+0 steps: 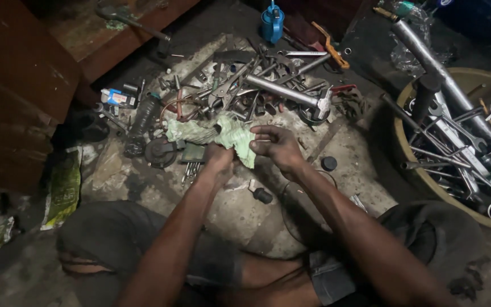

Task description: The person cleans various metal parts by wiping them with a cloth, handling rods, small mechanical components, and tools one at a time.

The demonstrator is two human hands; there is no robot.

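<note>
Landmark: rag (pixel 231 136), pale green, crumpled, on the concrete floor (pixel 234 210) in front of the seated person.

- Far left of rag: brown wooden cabinet (pixel 24 85); below it a green printed bag (pixel 63 190), flat on the floor.
- Left of rag: dark plastic bottle (pixel 142 122), lying down; a round black part (pixel 160 152) near its lower end.
- At rag, lower left edge: left hand (pixel 218 160), fingers closed around a fold of the cloth. Whether something small sits inside the fold cannot be told.
- At rag, right edge: right hand (pixel 277 146), fingers half curled and spread, fingertips touching the cloth, not clamped on it.
- Behind rag: heap of spanners and sockets (pixel 245 85); a hammer (pixel 291 95) lies across it; blue can (pixel 271 24) farther back.
- Below rag: small black cylinder (pixel 262 195); to the right, a black cap (pixel 329 164).
- Far right of rag: yellow basin (pixel 421 176) full of long wrenches and bars.

Progress, judged: wiping looks under way, rag in both hands; the heap appears untouched and grimy, so most remains.
</note>
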